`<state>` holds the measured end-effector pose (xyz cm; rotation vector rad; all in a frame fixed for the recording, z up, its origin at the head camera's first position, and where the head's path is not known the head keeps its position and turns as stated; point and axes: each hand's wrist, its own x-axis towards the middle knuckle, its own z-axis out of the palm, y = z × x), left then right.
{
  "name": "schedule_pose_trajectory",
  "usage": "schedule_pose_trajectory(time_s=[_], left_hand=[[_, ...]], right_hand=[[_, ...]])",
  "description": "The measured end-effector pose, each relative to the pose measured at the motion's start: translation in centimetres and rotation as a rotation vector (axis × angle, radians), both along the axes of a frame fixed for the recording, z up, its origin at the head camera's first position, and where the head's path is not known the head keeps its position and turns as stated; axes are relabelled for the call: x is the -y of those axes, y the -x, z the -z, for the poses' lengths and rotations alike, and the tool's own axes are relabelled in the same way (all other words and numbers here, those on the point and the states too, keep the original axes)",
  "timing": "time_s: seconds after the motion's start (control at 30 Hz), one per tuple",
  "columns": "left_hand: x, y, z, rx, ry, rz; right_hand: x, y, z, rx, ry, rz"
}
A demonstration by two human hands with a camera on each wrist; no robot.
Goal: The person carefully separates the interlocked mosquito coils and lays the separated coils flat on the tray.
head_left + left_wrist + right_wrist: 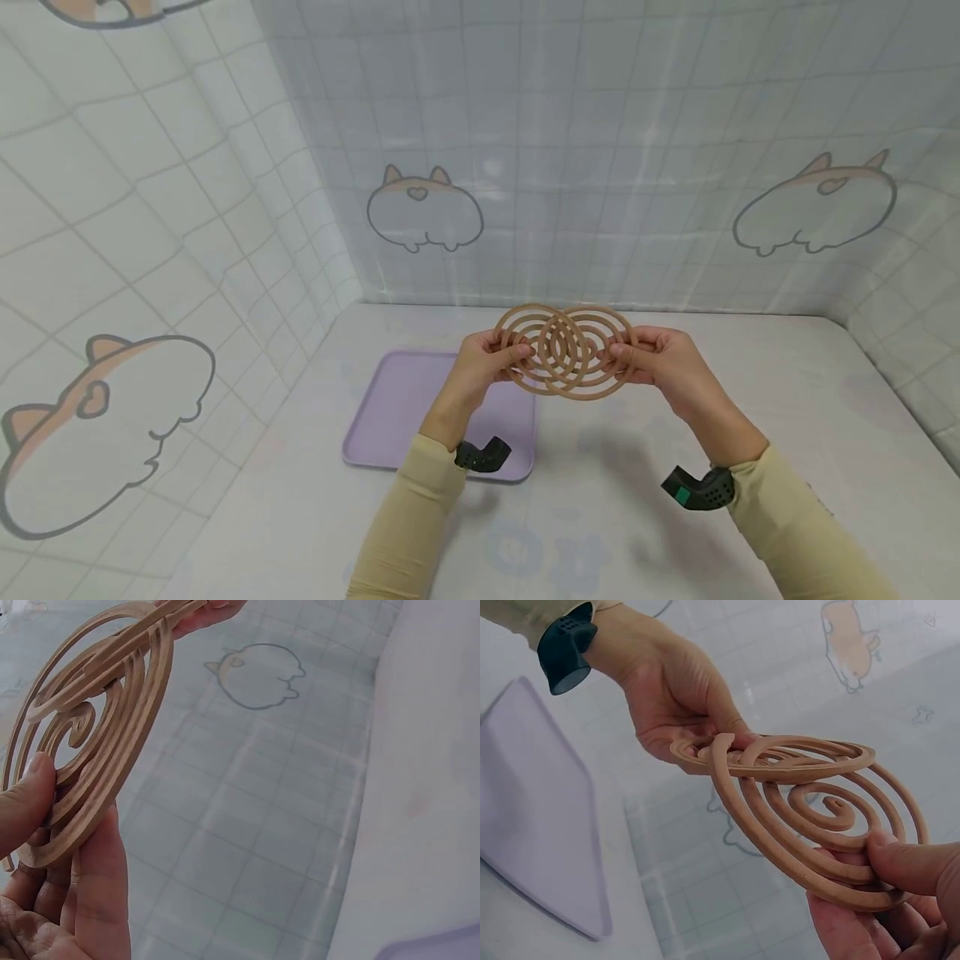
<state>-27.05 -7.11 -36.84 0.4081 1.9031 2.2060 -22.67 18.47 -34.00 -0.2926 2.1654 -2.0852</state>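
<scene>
Two flat light-brown spirals, wood-like in look, overlap with their coils interlaced, held up above the table. My left hand (474, 367) pinches the outer coils of the left spiral (147, 724) between thumb and fingers. On the other side, my right hand (663, 362) grips the right spiral (855, 898) the same way, thumb on the near face and fingers behind. In the right wrist view the two spirals cross at an angle, and the right one's curled centre shows. Fingers behind the coils are partly hidden.
A shallow lilac tray (371, 408) lies on the white table (300, 508), below and left of the spirals, partly behind the left forearm. Grid-patterned curtains (600, 208) with cartoon animals stand behind and at the sides. Each wrist wears a black band (701, 490).
</scene>
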Motion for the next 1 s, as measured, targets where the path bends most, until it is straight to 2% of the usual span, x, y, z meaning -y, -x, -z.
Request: schedule_pose_trajectory(time_s=[0.3,0.5,0.73,1.0], left_hand=[[0.1,0.1,-0.9,-0.017,0.002,0.019],[0.8,0.2,-0.9,-0.045,0.050,-0.015],[1.5,0.2,-1.5,-0.075,0.117,0.007],[2.6,0.4,-2.1,-0.117,0.216,-0.054]], right_hand=[[-0.3,-0.2,-0.7,-0.001,-0.038,0.006],[-1.2,-0.3,-0.9,-0.008,-0.064,0.036],[-2.1,-0.4,-1.1,-0.038,-0.092,0.022],[-3.0,-0.6,-1.4,-0.079,-0.122,0.067]])
